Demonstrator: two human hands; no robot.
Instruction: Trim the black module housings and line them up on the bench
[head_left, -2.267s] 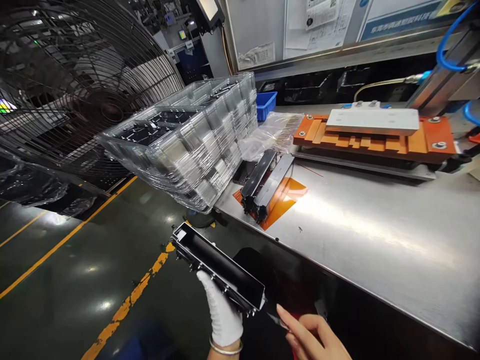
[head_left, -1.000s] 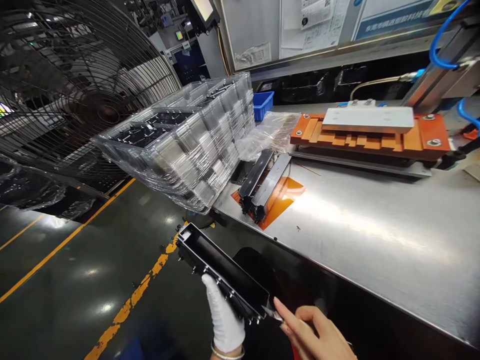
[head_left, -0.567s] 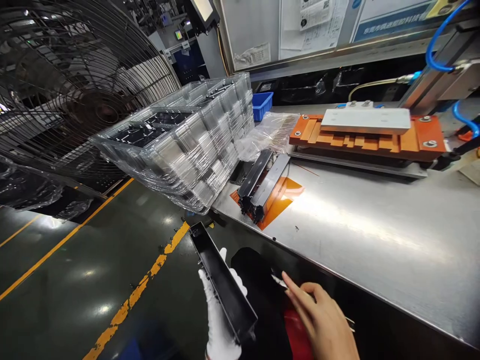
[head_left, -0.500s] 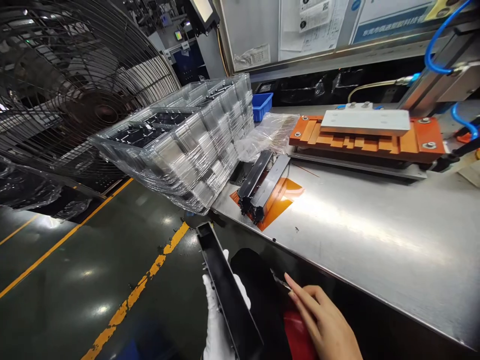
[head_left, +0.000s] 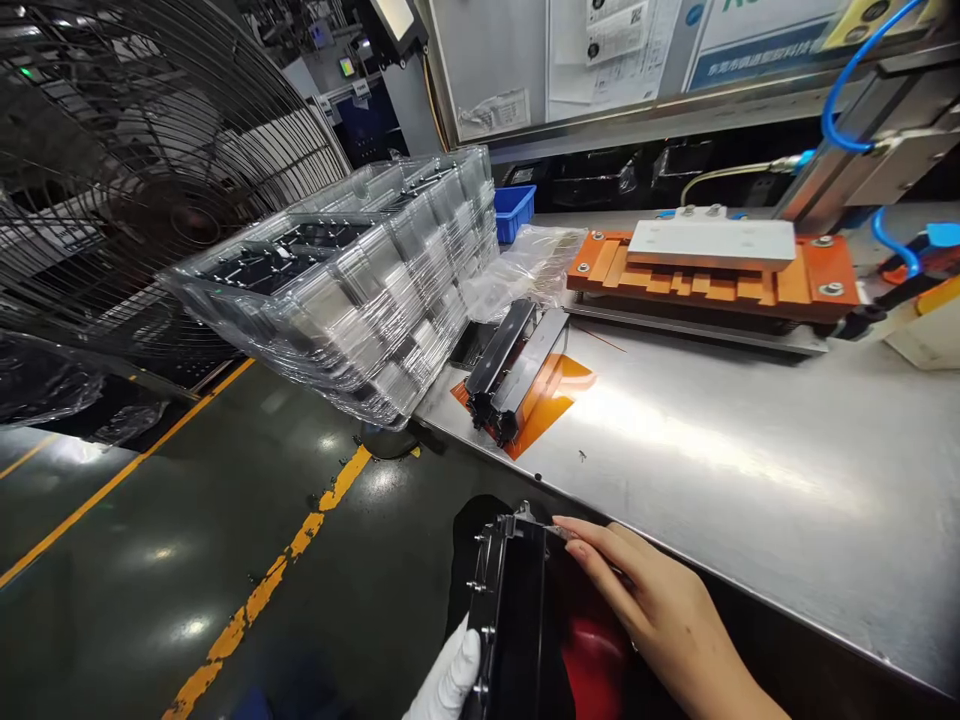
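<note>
We have swung the long black plastic housing (head_left: 517,610) from lying slantwise to standing on end just off the table's (head_left: 750,470) near edge, our gloved left hand (head_left: 450,680) gripping it from below while our bare right hand (head_left: 660,610) pinches a small blade (head_left: 562,531) at its top corner, so trimming moves there.

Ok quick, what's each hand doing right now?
Left hand, in a white glove: holding the black plastic part from below.
Right hand, bare: fingertips at the part's top edge; a grip cannot be told.

One head cam only, looks fwd and down from just above the hands, close in; steel bench (head_left: 750,470) to the right, floor (head_left: 150,560) left.
</note>
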